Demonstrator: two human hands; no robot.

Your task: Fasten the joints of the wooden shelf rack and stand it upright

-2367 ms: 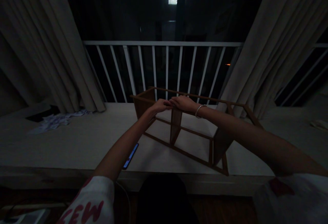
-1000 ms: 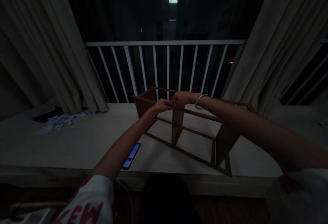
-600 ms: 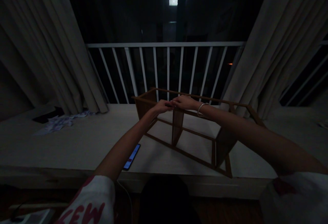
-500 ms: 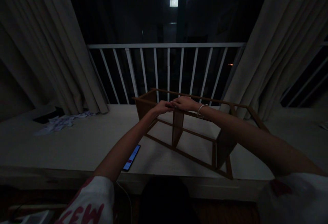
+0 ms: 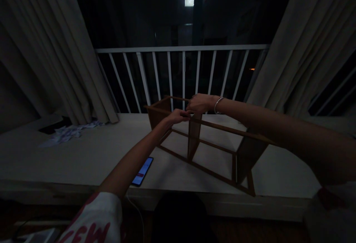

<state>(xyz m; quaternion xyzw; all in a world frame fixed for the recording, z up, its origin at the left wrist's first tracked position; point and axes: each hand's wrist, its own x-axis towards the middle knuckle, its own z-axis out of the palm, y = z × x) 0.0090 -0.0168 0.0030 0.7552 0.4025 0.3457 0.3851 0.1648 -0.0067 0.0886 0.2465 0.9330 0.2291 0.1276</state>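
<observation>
A brown wooden shelf rack (image 5: 217, 125) lies on its side on the white window ledge, with its inner boards standing upright. My left hand (image 5: 178, 116) is closed on the rack's upper near rail, where a middle board (image 5: 194, 135) meets it. Right beside it, my right hand (image 5: 200, 103), with a silver bangle at the wrist, is closed and bent downward over the same joint. Whatever its fingers hold is too small and dark to make out. The fingertips of both hands nearly touch.
A lit phone (image 5: 142, 171) lies near the ledge's front edge, beside my left forearm, with a cable below. Crumpled papers (image 5: 65, 133) and a dark flat item (image 5: 54, 125) are at the left. White railings (image 5: 183, 72) and curtains (image 5: 292, 50) stand behind.
My right hand has risen slightly and turned, with the wrist higher and the fingers pointing down. The right forearm has swung up. My left hand and the rack stay nearly in place.
</observation>
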